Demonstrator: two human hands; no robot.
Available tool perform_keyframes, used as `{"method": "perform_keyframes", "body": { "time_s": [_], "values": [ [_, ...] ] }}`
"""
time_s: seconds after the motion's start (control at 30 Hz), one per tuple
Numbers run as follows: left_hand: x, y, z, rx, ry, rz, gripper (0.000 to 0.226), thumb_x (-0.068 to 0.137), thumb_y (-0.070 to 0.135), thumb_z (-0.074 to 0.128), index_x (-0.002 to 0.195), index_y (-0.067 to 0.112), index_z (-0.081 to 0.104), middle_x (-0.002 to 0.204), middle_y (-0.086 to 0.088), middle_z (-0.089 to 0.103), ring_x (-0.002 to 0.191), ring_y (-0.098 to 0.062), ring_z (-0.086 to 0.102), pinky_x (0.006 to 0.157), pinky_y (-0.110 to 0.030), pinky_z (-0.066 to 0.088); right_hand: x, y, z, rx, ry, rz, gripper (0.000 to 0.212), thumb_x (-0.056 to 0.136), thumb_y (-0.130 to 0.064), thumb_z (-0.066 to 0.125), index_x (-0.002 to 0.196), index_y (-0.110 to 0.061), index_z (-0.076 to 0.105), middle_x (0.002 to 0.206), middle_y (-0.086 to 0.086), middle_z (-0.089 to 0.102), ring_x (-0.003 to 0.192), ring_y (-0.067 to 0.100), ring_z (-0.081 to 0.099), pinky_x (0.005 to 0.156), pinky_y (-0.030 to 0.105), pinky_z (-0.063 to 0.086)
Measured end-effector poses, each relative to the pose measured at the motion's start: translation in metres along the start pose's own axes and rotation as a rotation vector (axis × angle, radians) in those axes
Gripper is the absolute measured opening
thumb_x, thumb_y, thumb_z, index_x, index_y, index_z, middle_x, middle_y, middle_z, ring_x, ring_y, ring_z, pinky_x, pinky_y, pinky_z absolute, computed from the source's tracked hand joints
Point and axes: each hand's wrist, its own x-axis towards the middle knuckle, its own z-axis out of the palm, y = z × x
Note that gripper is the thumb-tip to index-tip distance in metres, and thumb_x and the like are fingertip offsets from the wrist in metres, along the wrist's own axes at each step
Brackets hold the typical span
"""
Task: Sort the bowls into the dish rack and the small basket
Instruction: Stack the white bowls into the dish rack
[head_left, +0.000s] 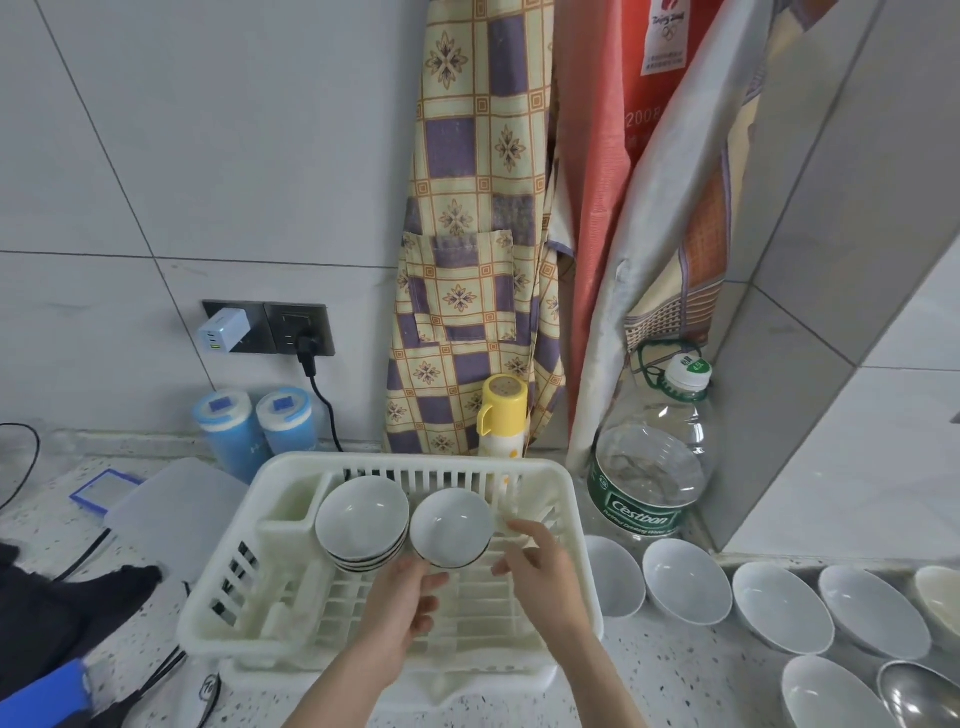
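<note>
While both of our hands reach into the white slatted plastic dish rack (223, 587) at the middle of the speckled countertop (675, 686), we see, far left, dark cloth (57, 613) and a translucent lidded plastic box (176, 514), with two blue cylindrical canisters (254, 431) against the wall behind. Inside the rack, a stack of white black-rimmed ceramic bowls (361, 517) leans on edge. Just right of it stands a single white black-rimmed bowl (451, 526), also tilted on edge. Our left hand (400, 608) touches that bowl's lower rim with loosely curled fingers; we cannot tell whether they truly pinch it. Our right hand (540, 566) hovers at the bowl's right side, fingers spread and relaxed, holding nothing. Behind the rack a yellow-lidded flask (501, 415) stands before a hanging checked apron (467, 234). Further right sits a large clear water bottle (654, 457), and a row of white ceramic bowls (779, 605) rests on the counter, with more below them.
</note>
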Motion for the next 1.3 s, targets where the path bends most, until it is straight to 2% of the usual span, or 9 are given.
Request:
{"method": "perform_keyframes", "body": {
  "time_s": [0.13, 0.3, 0.5, 0.6, 0.73, 0.83, 0.93, 1.13, 1.3],
  "values": [
    [-0.033, -0.002, 0.008, -0.076, -0.002, 0.128, 0.014, 0.094, 0.019, 0.054, 0.104, 0.012, 0.061, 0.078, -0.005, 0.066, 0.044, -0.009, 0.044, 0.038, -0.022, 0.031, -0.042, 0.007, -0.032, 0.260, 0.074, -0.036, 0.021, 0.096, -0.016, 0.053, 0.107, -0.029, 0.066, 0.072, 0.002, 0.073, 0.046, 0.006, 0.040, 0.051, 0.020, 0.037],
    [-0.079, -0.010, 0.041, -0.062, -0.177, 0.216, 0.011, 0.095, 0.016, 0.050, 0.093, 0.007, 0.056, 0.058, -0.005, 0.053, 0.044, -0.013, 0.036, 0.039, -0.023, 0.024, -0.074, 0.033, -0.075, 0.488, 0.340, 0.031, 0.020, 0.097, -0.009, 0.053, 0.097, -0.019, 0.071, 0.062, 0.006, 0.068, 0.044, 0.004, 0.042, 0.046, 0.018, 0.036],
    [-0.114, -0.049, 0.105, 0.119, -0.478, 0.125, 0.022, 0.091, 0.030, 0.056, 0.079, 0.014, 0.063, 0.061, -0.006, 0.058, 0.044, -0.015, 0.041, 0.040, -0.019, 0.023, -0.082, 0.082, -0.121, 0.566, 0.455, 0.276, 0.016, 0.096, -0.010, 0.055, 0.096, -0.012, 0.070, 0.066, 0.010, 0.069, 0.036, 0.009, 0.029, 0.034, 0.016, 0.023],
    [-0.110, -0.076, 0.137, 0.268, -0.528, 0.017, 0.023, 0.087, 0.032, 0.054, 0.087, 0.012, 0.064, 0.065, -0.003, 0.064, 0.045, -0.014, 0.045, 0.040, -0.019, 0.024, -0.078, 0.106, -0.139, 0.547, 0.411, 0.396, 0.015, 0.095, -0.011, 0.055, 0.100, -0.010, 0.069, 0.078, 0.014, 0.070, 0.037, 0.009, 0.030, 0.034, 0.017, 0.021],
    [-0.089, -0.105, 0.176, 0.330, -0.389, -0.120, 0.019, 0.093, 0.025, 0.056, 0.104, 0.012, 0.063, 0.078, -0.003, 0.070, 0.048, -0.013, 0.049, 0.041, -0.021, 0.030, -0.064, 0.129, -0.160, 0.513, 0.342, 0.514, 0.013, 0.095, -0.016, 0.058, 0.103, -0.010, 0.066, 0.090, 0.012, 0.073, 0.041, 0.011, 0.033, 0.035, 0.018, 0.022],
    [-0.066, -0.113, 0.198, 0.184, -0.274, -0.207, 0.015, 0.095, 0.026, 0.056, 0.108, 0.018, 0.057, 0.094, -0.009, 0.072, 0.053, -0.014, 0.051, 0.044, -0.023, 0.036, -0.045, 0.141, -0.171, 0.503, 0.295, 0.563, 0.014, 0.095, -0.018, 0.058, 0.105, -0.009, 0.063, 0.095, 0.009, 0.074, 0.044, 0.012, 0.035, 0.035, 0.019, 0.023],
    [-0.042, -0.114, 0.215, -0.066, -0.145, -0.307, 0.006, 0.100, 0.027, 0.053, 0.102, 0.021, 0.053, 0.092, -0.012, 0.070, 0.054, -0.014, 0.049, 0.043, -0.023, 0.035, -0.027, 0.149, -0.177, 0.507, 0.238, 0.591, 0.014, 0.096, -0.019, 0.054, 0.106, -0.010, 0.060, 0.099, 0.007, 0.074, 0.048, 0.013, 0.039, 0.035, 0.019, 0.023],
    [-0.012, -0.116, 0.228, -0.235, 0.059, -0.300, 0.022, 0.101, 0.028, 0.050, 0.112, 0.010, 0.055, 0.089, -0.010, 0.067, 0.059, -0.017, 0.051, 0.041, -0.024, 0.037, 0.001, 0.159, -0.178, 0.492, 0.131, 0.629, 0.015, 0.094, -0.028, 0.057, 0.104, -0.017, 0.061, 0.100, 0.006, 0.074, 0.047, 0.013, 0.045, 0.038, 0.018, 0.024],
    [-0.002, -0.119, 0.229, -0.218, 0.116, -0.247, 0.016, 0.102, 0.022, 0.047, 0.112, 0.012, 0.055, 0.089, -0.013, 0.067, 0.061, -0.019, 0.054, 0.048, -0.027, 0.037, 0.014, 0.165, -0.175, 0.509, 0.134, 0.650, 0.020, 0.094, -0.033, 0.056, 0.107, -0.019, 0.061, 0.098, 0.002, 0.076, 0.054, 0.015, 0.048, 0.040, 0.020, 0.027]
  ]
}}
